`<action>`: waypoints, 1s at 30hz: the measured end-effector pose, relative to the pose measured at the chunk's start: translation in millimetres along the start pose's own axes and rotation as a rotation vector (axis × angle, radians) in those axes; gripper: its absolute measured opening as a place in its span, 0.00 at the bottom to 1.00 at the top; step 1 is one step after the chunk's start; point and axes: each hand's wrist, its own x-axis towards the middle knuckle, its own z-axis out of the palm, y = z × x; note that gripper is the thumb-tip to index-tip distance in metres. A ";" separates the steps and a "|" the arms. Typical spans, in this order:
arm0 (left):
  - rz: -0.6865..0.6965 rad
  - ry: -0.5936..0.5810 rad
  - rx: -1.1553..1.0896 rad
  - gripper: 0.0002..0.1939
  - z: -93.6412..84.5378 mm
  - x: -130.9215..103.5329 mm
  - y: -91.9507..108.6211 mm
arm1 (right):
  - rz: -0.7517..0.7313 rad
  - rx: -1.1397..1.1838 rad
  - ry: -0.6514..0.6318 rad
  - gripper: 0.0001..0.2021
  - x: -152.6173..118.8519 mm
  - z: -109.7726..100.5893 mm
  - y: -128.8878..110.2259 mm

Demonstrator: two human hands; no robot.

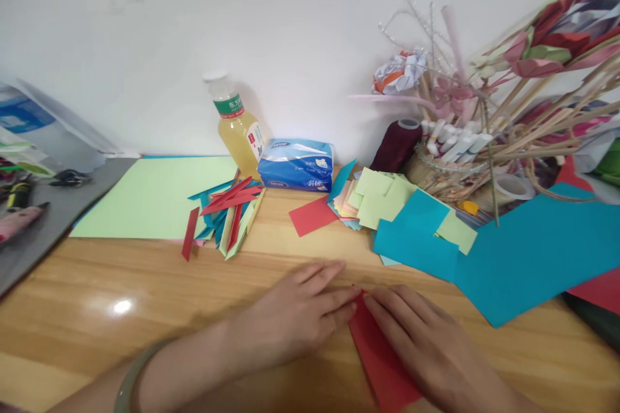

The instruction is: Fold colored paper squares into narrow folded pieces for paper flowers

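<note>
A folded strip of red paper point(382, 361) lies at a slant on the wooden table, close to me. My right hand point(426, 342) rests over its right side, fingers together and pressed on the paper, holding it. From the left comes my left hand point(310, 310), its fingers stretched out and partly spread. Its fingertips touch the paper's upper end, beside the right fingertips. The paper's right part is hidden under my right hand.
Behind are loose red, blue and green paper strips point(230, 210), green sheets point(145, 200), a drink bottle point(237, 129) and a tissue pack point(296, 164). Square notes point(382, 197), large blue paper point(537, 251) and a basket point(436, 174) of markers and paper flowers stand right.
</note>
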 end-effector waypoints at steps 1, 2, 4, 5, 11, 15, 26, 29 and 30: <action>-0.003 -0.018 -0.011 0.15 -1.9 0.5 -0.3 | -0.005 -0.003 0.010 0.25 0.3 -0.3 0.5; -0.006 -0.037 -0.022 0.16 -3.9 1.1 -0.6 | -0.012 -0.005 0.022 0.24 0.3 -0.3 1.2; -0.010 -0.073 -0.047 0.16 -7.6 2.1 -1.2 | -0.031 -0.001 0.049 0.25 -1.0 0.0 3.1; -0.012 -0.086 -0.060 0.16 -8.8 2.5 -1.5 | -0.041 0.012 0.045 0.25 -2.6 0.5 4.3; -0.015 -0.103 -0.113 0.17 -7.8 1.7 -3.0 | 0.051 0.170 0.039 0.15 -16.5 6.5 11.4; -0.011 -0.089 -0.087 0.16 -7.3 1.5 -0.9 | 0.150 0.221 -0.012 0.13 -14.9 8.2 13.2; -0.054 0.088 0.032 0.12 -5.3 3.8 5.3 | -0.075 0.111 -0.055 0.16 -14.0 3.5 17.7; -0.041 0.098 0.007 0.12 -3.2 2.7 2.9 | -0.026 0.196 -0.106 0.16 -20.9 -5.2 18.5; -0.031 0.100 -0.011 0.13 -2.5 2.1 1.3 | 0.001 0.235 -0.125 0.15 -24.2 -9.9 18.3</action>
